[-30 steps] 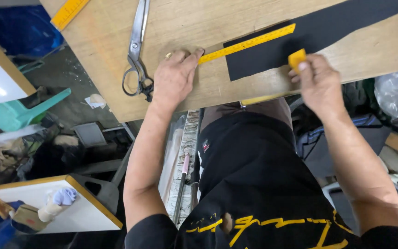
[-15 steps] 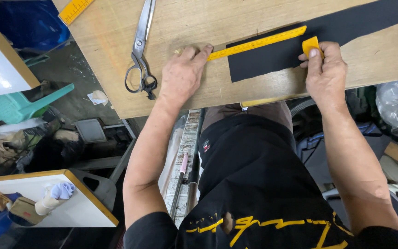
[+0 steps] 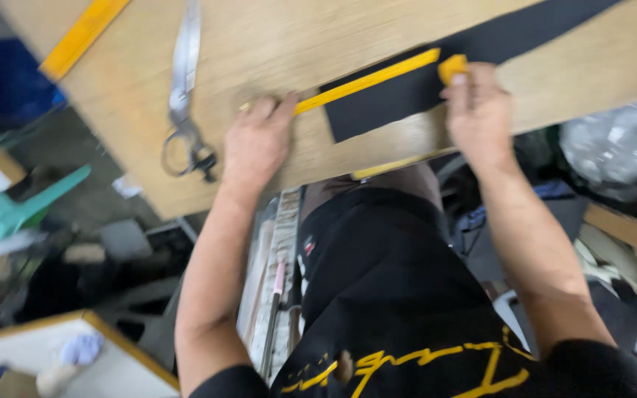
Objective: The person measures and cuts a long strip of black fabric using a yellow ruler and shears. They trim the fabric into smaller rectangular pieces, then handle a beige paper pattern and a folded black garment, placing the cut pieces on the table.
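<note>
While my left hand pins the yellow ruler flat | right hand pinches yellow chalk on black fabric | risk: ruler slips, line skews

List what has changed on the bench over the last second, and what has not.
The right hand slid the small yellow marking piece up the black fabric strip until it met the yellow ruler. The left hand has kept pressing the ruler's near end on the wooden table. The scissors lie where they were.
</note>
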